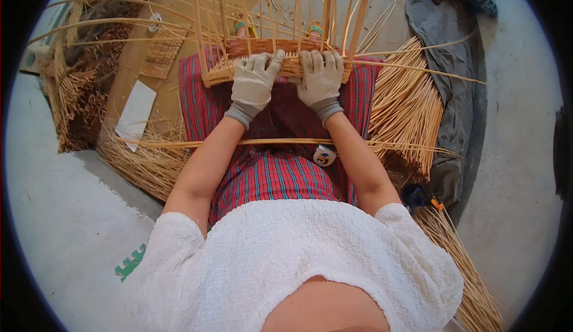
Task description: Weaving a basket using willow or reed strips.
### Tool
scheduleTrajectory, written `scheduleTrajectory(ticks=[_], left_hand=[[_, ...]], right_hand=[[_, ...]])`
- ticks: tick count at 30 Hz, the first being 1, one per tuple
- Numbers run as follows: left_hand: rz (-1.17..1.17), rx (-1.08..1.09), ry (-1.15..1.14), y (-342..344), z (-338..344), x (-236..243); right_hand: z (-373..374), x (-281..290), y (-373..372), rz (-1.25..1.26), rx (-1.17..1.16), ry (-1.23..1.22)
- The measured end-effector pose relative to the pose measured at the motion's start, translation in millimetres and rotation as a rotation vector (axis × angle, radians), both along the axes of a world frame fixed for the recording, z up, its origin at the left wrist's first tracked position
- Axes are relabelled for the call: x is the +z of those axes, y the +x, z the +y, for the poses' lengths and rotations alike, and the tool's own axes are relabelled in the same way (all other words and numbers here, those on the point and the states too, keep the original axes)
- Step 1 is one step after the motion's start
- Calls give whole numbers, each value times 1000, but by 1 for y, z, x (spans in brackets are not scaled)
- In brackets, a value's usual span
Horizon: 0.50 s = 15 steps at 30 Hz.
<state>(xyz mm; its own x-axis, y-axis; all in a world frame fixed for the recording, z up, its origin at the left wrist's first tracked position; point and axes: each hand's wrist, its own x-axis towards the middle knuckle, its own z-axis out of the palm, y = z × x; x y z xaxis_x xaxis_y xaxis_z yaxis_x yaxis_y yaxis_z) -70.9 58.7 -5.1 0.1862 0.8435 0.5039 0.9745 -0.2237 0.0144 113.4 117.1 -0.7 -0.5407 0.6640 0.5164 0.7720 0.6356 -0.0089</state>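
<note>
A partly woven cane basket (215,75) with tall upright stakes lies on the red striped cloth (194,105) over my legs. My left hand (253,81), in a pale glove with a grey cuff, curls its fingers over the woven band near its middle. My right hand (319,78), gloved alike, grips the same band a little to the right. Long loose canes (262,141) lie across my lap below my hands, beside a tape measure (324,155).
Bundles of cane lie at left (74,93) and right (406,111). A woven piece (160,51) and white sheet (134,108) rest on the brown board. A grey cloth (441,69) runs along the right. Dark tools (418,194) lie near my right elbow.
</note>
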Motion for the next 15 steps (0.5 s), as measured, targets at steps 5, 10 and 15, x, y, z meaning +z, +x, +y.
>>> scheduleTrajectory(ticks=[5, 10, 15], left_hand=[[-8, 42, 66, 2, 11, 0], [-96, -15, 129, 7, -11, 5], [-33, -130, -102, 31, 6, 6]], right_hand=[[12, -2, -2, 66, 5, 48], [1, 18, 16, 12, 82, -180], [34, 50, -9, 415, 103, -205]])
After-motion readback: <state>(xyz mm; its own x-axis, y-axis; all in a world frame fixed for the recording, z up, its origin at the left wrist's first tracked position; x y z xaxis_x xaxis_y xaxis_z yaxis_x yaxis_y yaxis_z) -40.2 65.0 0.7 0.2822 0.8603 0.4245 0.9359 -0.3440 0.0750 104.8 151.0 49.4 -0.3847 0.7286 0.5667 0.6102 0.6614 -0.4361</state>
